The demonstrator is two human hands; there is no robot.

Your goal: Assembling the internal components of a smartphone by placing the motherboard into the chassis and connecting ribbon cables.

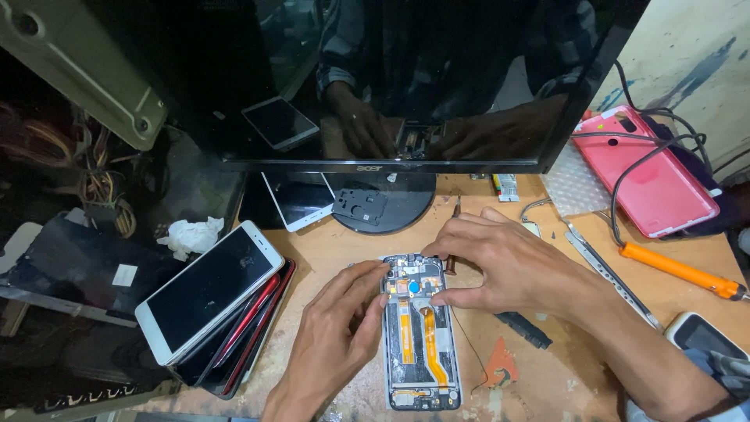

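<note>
An opened phone (420, 344) lies back-up on the wooden bench, its circuit board and two orange flex cables exposed. My left hand (332, 344) rests against the phone's left edge, fingertips touching the upper part of the board. My right hand (500, 262) arches over the phone's top right corner, thumb and fingers pinched at the board beside a small blue part. A thin brown-tipped tool (451, 262) sticks out behind the right hand's fingers; whether the hand grips it is hidden.
A stack of phones (215, 312) lies to the left, a white one on top. Behind stands a dark monitor (375, 78) on a round base (383, 203). To the right lie a pink phone cover (648, 176), an orange-handled tool (680, 270) and a metal strip (605, 270).
</note>
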